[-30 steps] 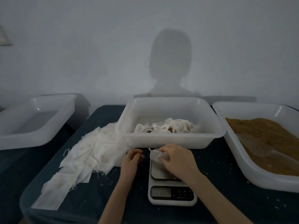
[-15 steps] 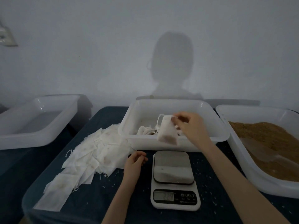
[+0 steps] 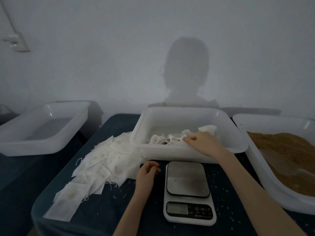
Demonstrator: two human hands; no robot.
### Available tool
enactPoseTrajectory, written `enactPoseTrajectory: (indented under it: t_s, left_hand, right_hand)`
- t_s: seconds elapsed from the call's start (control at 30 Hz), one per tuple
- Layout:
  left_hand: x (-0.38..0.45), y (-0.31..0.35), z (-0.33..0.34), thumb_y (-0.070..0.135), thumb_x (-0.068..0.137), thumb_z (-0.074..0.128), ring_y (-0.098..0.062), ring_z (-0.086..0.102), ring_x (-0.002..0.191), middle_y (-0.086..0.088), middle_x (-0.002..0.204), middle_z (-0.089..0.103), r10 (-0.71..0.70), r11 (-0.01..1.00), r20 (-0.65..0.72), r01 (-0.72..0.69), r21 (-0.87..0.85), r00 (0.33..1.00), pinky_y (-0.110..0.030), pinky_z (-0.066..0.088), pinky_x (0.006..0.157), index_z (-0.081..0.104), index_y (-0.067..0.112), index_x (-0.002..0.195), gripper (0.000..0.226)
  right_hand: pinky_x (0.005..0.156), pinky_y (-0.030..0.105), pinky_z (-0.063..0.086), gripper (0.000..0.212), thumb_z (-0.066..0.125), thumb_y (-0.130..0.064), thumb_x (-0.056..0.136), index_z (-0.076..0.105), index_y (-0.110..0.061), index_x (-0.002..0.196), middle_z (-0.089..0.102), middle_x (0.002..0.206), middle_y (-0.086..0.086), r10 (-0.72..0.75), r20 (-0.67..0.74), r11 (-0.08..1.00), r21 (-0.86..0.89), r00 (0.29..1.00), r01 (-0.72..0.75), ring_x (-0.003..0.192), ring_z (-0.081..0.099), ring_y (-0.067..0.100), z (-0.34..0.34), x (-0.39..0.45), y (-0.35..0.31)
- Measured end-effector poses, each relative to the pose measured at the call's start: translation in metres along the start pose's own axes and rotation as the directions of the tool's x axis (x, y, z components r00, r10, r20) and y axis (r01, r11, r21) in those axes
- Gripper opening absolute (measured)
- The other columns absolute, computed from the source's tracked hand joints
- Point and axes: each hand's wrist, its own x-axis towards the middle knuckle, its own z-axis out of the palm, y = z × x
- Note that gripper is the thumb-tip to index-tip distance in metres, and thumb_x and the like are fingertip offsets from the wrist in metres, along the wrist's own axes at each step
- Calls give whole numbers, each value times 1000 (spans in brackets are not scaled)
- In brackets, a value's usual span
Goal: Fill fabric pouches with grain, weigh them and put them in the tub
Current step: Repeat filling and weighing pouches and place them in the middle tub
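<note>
filled white fabric pouches lie heaped in the white rectangular plastic tub at the far middle of the dark blue surface. right hand reaches over the tub's near rim and rests on the heap, its fingers bent down onto the pouches; whether they pinch one i cannot tell. left hand rests on the surface just left of the white digital kitchen scale, fingers loosely curled and holding nothing. the scale's grey steel platform is bare, its display too dim to read. flat white empty pouches spread in a loose pile to the left of the tub and scale, some tucked against the tub's near left corner. on the right, a large white plastic tray holds brown grain. far left, off the surface, stands another white plastic tub. pale grains are scattered over the surface around the scale
</note>
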Motion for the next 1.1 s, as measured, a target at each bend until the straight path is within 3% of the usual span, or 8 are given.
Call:
enactPoseTrajectory:
  t_s: [0.17, 0.33, 0.43, 0.5, 0.63, 0.73, 0.93, 1.1]
  left_hand:
    - [-7, 4, -1, 6, 93, 53, -3, 56, 64, 10, 75, 63, 257, 930, -85, -222, 294, 963, -15, 43, 59, 59, 28, 82, 25]
    - [-5, 8, -15, 11, 87, 63, -12, 51, 81, 4, 89, 63, 478, 627, -174, -196, 754, 861, -24, 40, 69, 67, 16, 96, 11]
    - [3, 7, -34, 32, 91, 57, -14, 50, 97, 3, 115, 55, 343, 369, -95, -41, 929, 935, -26, 41, 85, 62, 22, 103, 16]
    - [6, 5, -45, 32, 92, 55, -13, 50, 96, 5, 115, 54, 303, 303, -60, -37, 952, 951, -25, 41, 85, 61, 23, 100, 13]
    - [5, 6, -54, 20, 94, 56, -12, 56, 79, 5, 91, 67, 376, 314, -36, -91, 945, 926, -23, 43, 67, 71, 19, 85, 17]
    - [0, 12, -59, 22, 95, 56, -13, 55, 65, 4, 69, 65, 402, 432, -119, -73, 899, 908, -27, 43, 56, 70, 17, 74, 26]
    - [-15, 46, -47, 20, 94, 56, -9, 53, 63, 7, 70, 62, 478, 649, -227, -167, 742, 849, -24, 35, 53, 69, 17, 90, 14]
    - [-24, 82, -22, 23, 92, 58, 4, 59, 76, 21, 75, 67, 350, 916, -187, -293, 275, 918, -10, 43, 63, 66, 33, 81, 17]
  right_hand:
    - [78, 29, 43, 35, 46, -47, 94, 71, -27, 109, 67, 115, 2, -10, -163, 997, 78, 987, 23, 101, 60, 22, -4, -4, 2]
    - [96, 34, 43, 27, 54, -32, 95, 67, -21, 116, 63, 124, -3, -94, -230, 977, 167, 969, 134, 115, 55, 15, -8, -15, 8]
    - [91, 31, 46, 19, 57, -25, 94, 71, -20, 106, 67, 110, -6, -169, -290, 955, 187, 942, 229, 104, 58, 11, -6, -24, 11]
    - [84, 22, 47, 16, 58, -23, 93, 72, -21, 101, 67, 101, -11, -204, -321, 941, 196, 925, 276, 95, 60, 6, -2, -31, 12]
    - [77, 17, 45, 14, 58, -24, 93, 73, -26, 94, 66, 93, -17, -254, -284, 918, 231, 924, 324, 85, 58, -1, 8, -45, 5]
    - [76, 18, 46, 14, 57, -27, 93, 70, -32, 91, 64, 89, -20, -260, -207, 912, 269, 943, 311, 82, 58, 0, 17, -55, -3]
    - [77, 12, 44, 16, 55, -30, 94, 63, -43, 99, 63, 93, -22, -272, -32, 895, 358, 962, 265, 88, 56, -10, 43, -67, -17]
    - [82, 11, 47, 29, 55, -21, 94, 61, -25, 123, 66, 99, -14, -205, 12, 857, 485, 979, 174, 85, 59, -4, 56, -61, -28]
